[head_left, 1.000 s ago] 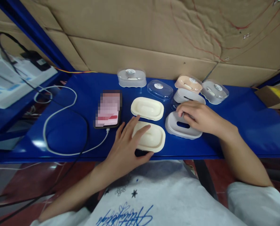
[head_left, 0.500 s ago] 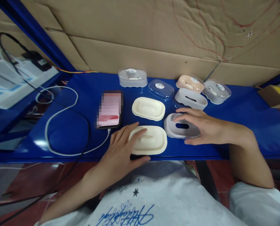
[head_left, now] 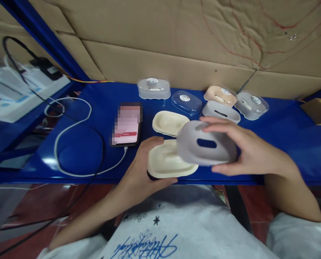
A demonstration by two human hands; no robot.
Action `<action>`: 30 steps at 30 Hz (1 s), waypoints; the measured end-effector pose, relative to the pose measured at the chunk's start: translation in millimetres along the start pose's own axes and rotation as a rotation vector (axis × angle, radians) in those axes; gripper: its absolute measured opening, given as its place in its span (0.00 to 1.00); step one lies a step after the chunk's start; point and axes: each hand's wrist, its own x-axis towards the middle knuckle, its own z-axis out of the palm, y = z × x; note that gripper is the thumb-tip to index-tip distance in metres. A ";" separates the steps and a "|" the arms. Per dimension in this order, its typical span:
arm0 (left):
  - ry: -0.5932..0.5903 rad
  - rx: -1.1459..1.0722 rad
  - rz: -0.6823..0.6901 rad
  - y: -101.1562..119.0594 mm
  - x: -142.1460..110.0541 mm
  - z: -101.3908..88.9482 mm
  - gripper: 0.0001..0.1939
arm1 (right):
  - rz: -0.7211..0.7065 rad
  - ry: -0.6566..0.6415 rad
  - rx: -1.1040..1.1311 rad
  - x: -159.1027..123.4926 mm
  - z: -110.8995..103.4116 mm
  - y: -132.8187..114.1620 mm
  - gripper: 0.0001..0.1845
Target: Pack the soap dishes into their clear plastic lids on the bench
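One grey tray (head_left: 205, 154) held inside right grip (head_left: 250, 153) | left grip (head_left: 141, 171) holds cream tray (head_left: 169, 167) (left end)

Head-worn view, forward and down

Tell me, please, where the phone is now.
In the head view, the phone lies on the blue table, left of the farther cream tray and beyond the left hand.
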 end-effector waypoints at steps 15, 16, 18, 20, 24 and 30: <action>-0.075 -0.823 -0.318 2.3 9.1 15.6 0.63 | -0.190 0.073 0.011 21.4 62.0 -7.3 0.43; -0.068 -0.860 -0.338 1.9 10.3 15.3 0.61 | -0.208 0.084 0.002 21.9 63.7 -5.7 0.44; -0.080 -0.947 -0.385 1.3 11.9 15.1 0.54 | -0.252 0.105 -0.035 22.6 66.7 -2.9 0.45; -0.103 -1.040 -0.444 0.8 12.2 15.1 0.44 | -0.287 0.115 -0.083 22.8 68.7 -0.5 0.43; -0.087 -1.131 -0.479 -1.4 10.1 16.7 0.35 | -0.333 0.089 -0.174 22.7 69.5 2.7 0.41; -0.088 -1.117 -0.513 -6.6 11.2 19.5 0.30 | -0.369 0.101 -0.150 24.2 70.3 8.5 0.47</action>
